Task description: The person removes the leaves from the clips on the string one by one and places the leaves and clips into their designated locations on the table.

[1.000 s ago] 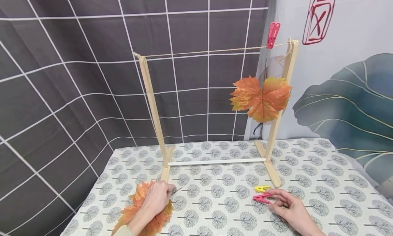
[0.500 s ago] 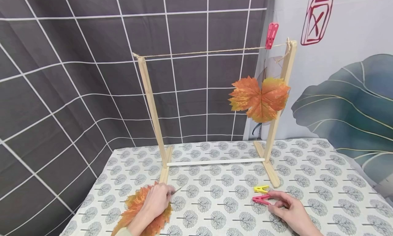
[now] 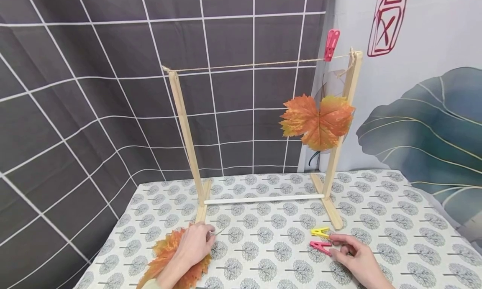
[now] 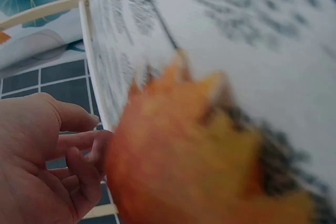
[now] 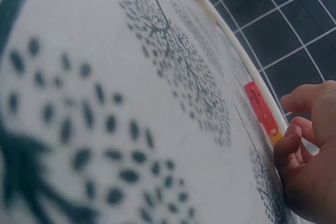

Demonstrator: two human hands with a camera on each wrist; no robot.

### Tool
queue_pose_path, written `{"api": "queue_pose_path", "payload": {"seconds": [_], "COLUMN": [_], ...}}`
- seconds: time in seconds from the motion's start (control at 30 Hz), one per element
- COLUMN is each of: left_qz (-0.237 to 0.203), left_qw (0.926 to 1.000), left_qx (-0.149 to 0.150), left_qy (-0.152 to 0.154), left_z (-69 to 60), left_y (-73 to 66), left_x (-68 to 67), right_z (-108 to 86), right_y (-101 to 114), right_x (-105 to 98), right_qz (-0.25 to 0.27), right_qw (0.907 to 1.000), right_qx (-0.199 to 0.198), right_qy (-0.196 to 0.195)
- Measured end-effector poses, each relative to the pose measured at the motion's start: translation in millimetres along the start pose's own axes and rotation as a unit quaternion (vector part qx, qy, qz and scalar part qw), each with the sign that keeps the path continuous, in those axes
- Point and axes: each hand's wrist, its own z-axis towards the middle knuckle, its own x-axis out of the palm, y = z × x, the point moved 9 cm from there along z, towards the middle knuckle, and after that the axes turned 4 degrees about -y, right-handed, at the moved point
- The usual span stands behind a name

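Observation:
An orange leaf [image 3: 162,259] lies at the front left under my left hand [image 3: 193,244]. The left wrist view has that hand [image 4: 58,156] at the leaf's edge [image 4: 173,156], fingers bent, with no pinch visible. Beside a pink clothespin [image 3: 321,247] lying on the cloth is my right hand [image 3: 355,255], its thumb and forefinger apart. Just behind lies a yellow clothespin [image 3: 320,232]. In the right wrist view the fingers of my right hand [image 5: 310,145] are loosely bent next to the pink clothespin [image 5: 261,109], with nothing between them.
A wooden frame [image 3: 186,134] stands behind, with a string [image 3: 244,65] across its top and a white rod [image 3: 263,199] low down. Another pink clothespin [image 3: 331,45] sits on the string's right part. A second orange leaf [image 3: 318,121] hangs before the right post [image 3: 333,165].
My right fingers have let go of the pink clothespin, which now lies turned slightly on the cloth beside them. My left hand stays over the leaf, nearly unmoved.

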Motion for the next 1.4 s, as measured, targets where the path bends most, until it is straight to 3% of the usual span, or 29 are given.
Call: {"api": "queue_pose_path", "payload": {"seconds": [0.17, 0.33, 0.43, 0.57, 0.67, 0.83, 1.1, 1.23, 1.4], "left_qz": [-0.059, -0.127, -0.171, -0.213, -0.235, -0.285, -0.290, -0.289, -0.325], "left_qw": [0.9982, 0.9916, 0.9852, 0.9768, 0.9710, 0.9540, 0.9366, 0.9289, 0.9179], "left_qx": [-0.008, -0.017, -0.013, 0.005, 0.016, 0.031, 0.077, 0.095, 0.108], "left_qy": [0.008, 0.015, 0.006, -0.019, -0.039, -0.088, -0.180, -0.211, -0.200], "left_z": [13.2, 33.5, 50.5, 77.1, 97.5, 129.2, 165.5, 177.4, 189.4], "left_y": [-16.1, -37.4, -53.5, -80.3, -100.2, -127.5, -165.7, -180.0, -192.8], "left_x": [-0.2, 1.6, -1.2, -11.5, -21.9, -41.9, -69.7, -79.0, -79.7], "right_z": [0.1, 1.3, 3.5, 8.5, 13.3, 23.8, 40.1, 49.7, 60.6], "right_y": [5, 36, 62, 94, 118, 165, 227, 247, 268], "right_x": [0, -6, -12, -19, -26, -45, -76, -89, -105], "right_qz": [-0.001, 0.002, 0.007, 0.014, 0.027, 0.016, -0.018, -0.032, -0.040], "right_qw": [1.0000, 0.9962, 0.9863, 0.9706, 0.9600, 0.9427, 0.9220, 0.9277, 0.9356], "right_qx": [-0.006, -0.086, -0.164, -0.240, -0.277, -0.332, -0.387, -0.372, -0.349], "right_qy": [-0.003, -0.013, -0.013, 0.009, 0.030, 0.030, -0.006, -0.018, -0.039]}}
